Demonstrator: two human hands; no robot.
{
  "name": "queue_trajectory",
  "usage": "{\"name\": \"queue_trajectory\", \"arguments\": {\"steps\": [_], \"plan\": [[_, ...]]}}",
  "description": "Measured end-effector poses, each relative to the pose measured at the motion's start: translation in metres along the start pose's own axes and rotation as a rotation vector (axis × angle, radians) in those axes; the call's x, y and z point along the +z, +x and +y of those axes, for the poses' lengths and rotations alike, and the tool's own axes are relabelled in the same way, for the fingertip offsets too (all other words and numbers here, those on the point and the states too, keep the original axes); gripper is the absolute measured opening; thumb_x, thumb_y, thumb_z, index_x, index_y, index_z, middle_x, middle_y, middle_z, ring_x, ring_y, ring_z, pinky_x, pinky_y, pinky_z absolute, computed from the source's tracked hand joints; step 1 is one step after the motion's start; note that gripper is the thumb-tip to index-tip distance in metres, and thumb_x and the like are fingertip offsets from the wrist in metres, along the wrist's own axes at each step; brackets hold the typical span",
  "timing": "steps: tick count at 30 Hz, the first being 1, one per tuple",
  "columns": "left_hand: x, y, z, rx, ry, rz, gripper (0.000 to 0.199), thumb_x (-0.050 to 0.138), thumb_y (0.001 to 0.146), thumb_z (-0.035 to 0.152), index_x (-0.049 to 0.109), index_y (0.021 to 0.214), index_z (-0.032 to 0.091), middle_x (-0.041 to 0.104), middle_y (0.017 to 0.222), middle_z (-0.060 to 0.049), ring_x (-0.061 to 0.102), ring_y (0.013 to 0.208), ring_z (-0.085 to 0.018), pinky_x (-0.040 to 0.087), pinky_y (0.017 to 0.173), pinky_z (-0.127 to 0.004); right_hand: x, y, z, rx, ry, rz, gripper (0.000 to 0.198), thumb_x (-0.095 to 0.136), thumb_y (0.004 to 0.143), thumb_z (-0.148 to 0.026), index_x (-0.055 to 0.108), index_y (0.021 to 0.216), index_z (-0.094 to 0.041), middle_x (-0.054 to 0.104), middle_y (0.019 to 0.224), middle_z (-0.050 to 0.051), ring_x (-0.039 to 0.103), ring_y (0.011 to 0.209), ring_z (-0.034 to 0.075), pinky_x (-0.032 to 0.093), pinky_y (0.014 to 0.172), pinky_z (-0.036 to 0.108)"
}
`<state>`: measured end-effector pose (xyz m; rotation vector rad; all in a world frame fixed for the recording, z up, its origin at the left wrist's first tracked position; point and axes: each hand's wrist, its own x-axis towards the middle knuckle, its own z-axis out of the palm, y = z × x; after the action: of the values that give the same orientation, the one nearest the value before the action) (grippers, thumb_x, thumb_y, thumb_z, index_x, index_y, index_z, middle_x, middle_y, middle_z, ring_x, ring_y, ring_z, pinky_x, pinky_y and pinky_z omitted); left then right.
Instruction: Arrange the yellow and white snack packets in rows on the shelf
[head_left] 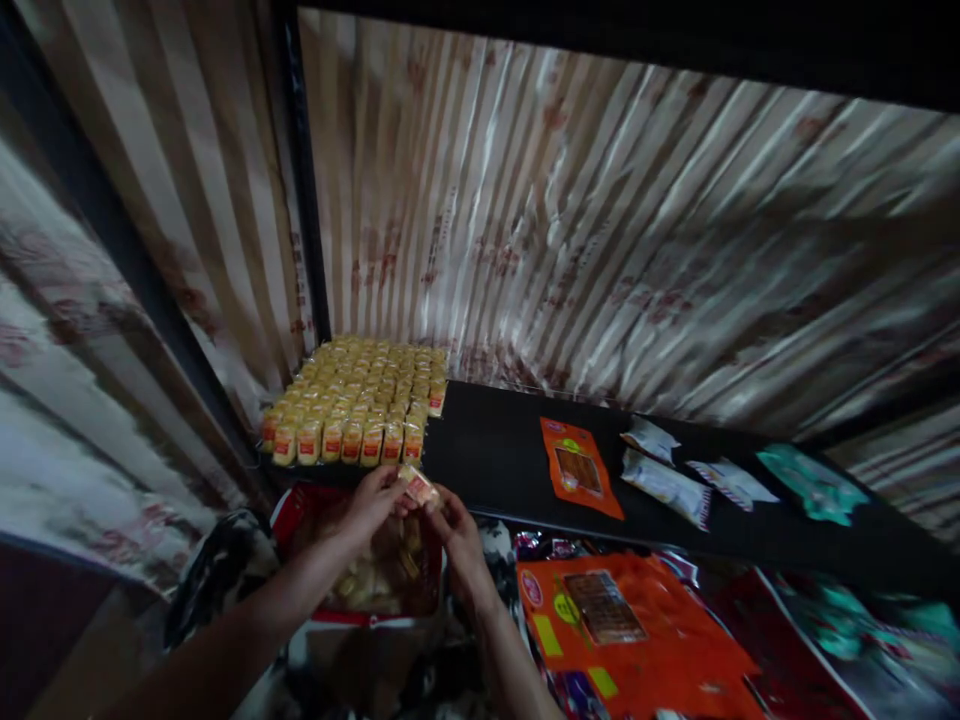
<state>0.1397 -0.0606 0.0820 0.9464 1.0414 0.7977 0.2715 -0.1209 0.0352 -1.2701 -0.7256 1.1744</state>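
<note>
A small wrapped snack cake (418, 487), yellow with a red label, is held between my two hands. My left hand (379, 503) pinches its left end, and my right hand (452, 522) grips its right end. Just behind them, rows of the same small packs (360, 400) stand upright on the black shelf (480, 450), at its left end. Below my hands sits a red-rimmed box (296, 500) with more yellow packs inside, partly hidden by my left forearm.
An orange snack packet (579, 468), white packets (664, 485) and a green packet (814, 482) lie along the shelf to the right. Nearer, a large orange packet (637, 640) tops a pile. A dark post (306, 180) rises at the shelf's left, before striped sheeting (525, 200).
</note>
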Motion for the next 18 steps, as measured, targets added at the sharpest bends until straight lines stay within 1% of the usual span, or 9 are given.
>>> {"name": "queue_trajectory", "arguments": {"steps": [2,4,6,9,12,15,18], "plan": [[0.008,-0.001,-0.005,-0.017,-0.144,-0.007,0.030,0.069,0.070,0.033,0.057,0.090,0.014,0.069,0.081,-0.006,0.066,0.070,-0.015,0.051,0.066,-0.025,0.000,0.004,-0.006,-0.025,0.090,0.068,0.050,0.069,0.067,-0.046,0.058,0.108,-0.019,0.070,0.094,0.007,0.066,0.082,0.021,0.052,0.076,0.035],[0.016,-0.002,-0.013,-0.028,-0.240,-0.011,0.034,0.071,0.068,0.035,0.057,0.091,0.014,0.069,0.090,-0.009,0.068,0.078,-0.018,0.052,0.073,-0.029,0.000,0.009,-0.012,-0.081,0.133,0.144,0.048,0.067,0.068,-0.045,0.058,0.108,-0.019,0.070,0.095,0.007,0.066,0.082,0.021,0.052,0.075,0.034],[0.026,-0.001,-0.021,-0.049,-0.295,0.018,0.039,0.073,0.066,0.036,0.056,0.094,0.015,0.068,0.096,-0.009,0.068,0.079,-0.019,0.052,0.074,-0.030,0.001,0.013,-0.015,-0.118,0.137,0.184,0.045,0.067,0.069,-0.046,0.060,0.104,-0.019,0.070,0.094,0.008,0.066,0.083,0.021,0.052,0.075,0.033],[0.043,0.002,-0.030,-0.094,-0.357,0.072,0.043,0.074,0.063,0.036,0.056,0.097,0.016,0.068,0.100,-0.008,0.066,0.078,-0.016,0.050,0.071,-0.026,0.000,0.018,-0.016,-0.112,0.149,0.179,0.040,0.067,0.068,-0.048,0.060,0.096,-0.019,0.070,0.089,0.006,0.066,0.081,0.021,0.052,0.073,0.032],[0.057,0.009,-0.033,-0.118,-0.367,0.066,0.046,0.074,0.062,0.039,0.057,0.099,0.017,0.067,0.104,-0.008,0.065,0.084,-0.016,0.048,0.068,-0.023,-0.006,0.023,-0.014,-0.098,0.160,0.167,0.038,0.067,0.069,-0.048,0.058,0.093,-0.020,0.069,0.085,0.004,0.065,0.077,0.019,0.052,0.070,0.030],[0.067,0.017,-0.036,-0.123,-0.336,0.049,0.047,0.073,0.062,0.041,0.058,0.100,0.017,0.066,0.103,-0.008,0.064,0.084,-0.016,0.047,0.067,-0.024,-0.018,0.037,-0.018,-0.133,0.070,0.194,0.039,0.064,0.072,-0.049,0.057,0.097,-0.020,0.068,0.088,0.004,0.064,0.077,0.018,0.051,0.070,0.028],[0.074,0.025,-0.040,-0.166,-0.304,0.088,0.039,0.071,0.066,0.035,0.059,0.098,0.016,0.066,0.097,-0.008,0.063,0.076,-0.014,0.048,0.065,-0.024,-0.031,0.063,-0.026,-0.221,-0.123,0.241,0.044,0.057,0.076,-0.050,0.057,0.108,-0.019,0.067,0.099,0.006,0.062,0.087,0.019,0.050,0.076,0.029]]}}
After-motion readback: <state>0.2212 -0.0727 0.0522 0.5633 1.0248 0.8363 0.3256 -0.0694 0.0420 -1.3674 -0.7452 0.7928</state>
